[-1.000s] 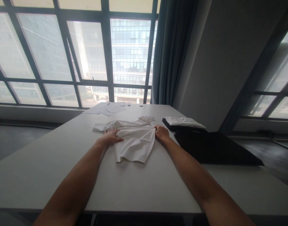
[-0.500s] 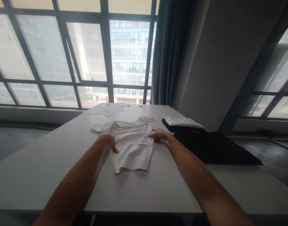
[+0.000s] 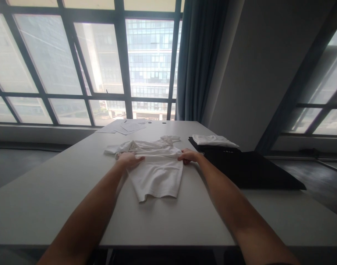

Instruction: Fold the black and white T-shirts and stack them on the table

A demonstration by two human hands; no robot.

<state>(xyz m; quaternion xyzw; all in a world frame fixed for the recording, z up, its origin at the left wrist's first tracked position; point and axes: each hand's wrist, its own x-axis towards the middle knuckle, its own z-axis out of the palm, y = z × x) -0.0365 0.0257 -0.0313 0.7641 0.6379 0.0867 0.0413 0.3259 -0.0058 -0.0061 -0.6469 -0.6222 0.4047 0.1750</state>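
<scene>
A white T-shirt (image 3: 157, 173) lies partly folded on the white table (image 3: 60, 195), its hem toward me and a sleeve sticking out at the far left. My left hand (image 3: 129, 160) grips the cloth on the shirt's left side. My right hand (image 3: 188, 156) pinches the shirt's right edge. Between the two hands a fold of fabric runs across the shirt.
A black cloth (image 3: 251, 171) is spread on the table to the right, with a folded white garment (image 3: 214, 140) on its far end. Loose papers (image 3: 127, 127) lie at the table's far edge by the window. A dark curtain (image 3: 201, 59) hangs behind.
Both hands let go of the shirt for a moment, then closed on its sides again slightly farther from me. The shirt's lower part now lies narrower and flatter.
</scene>
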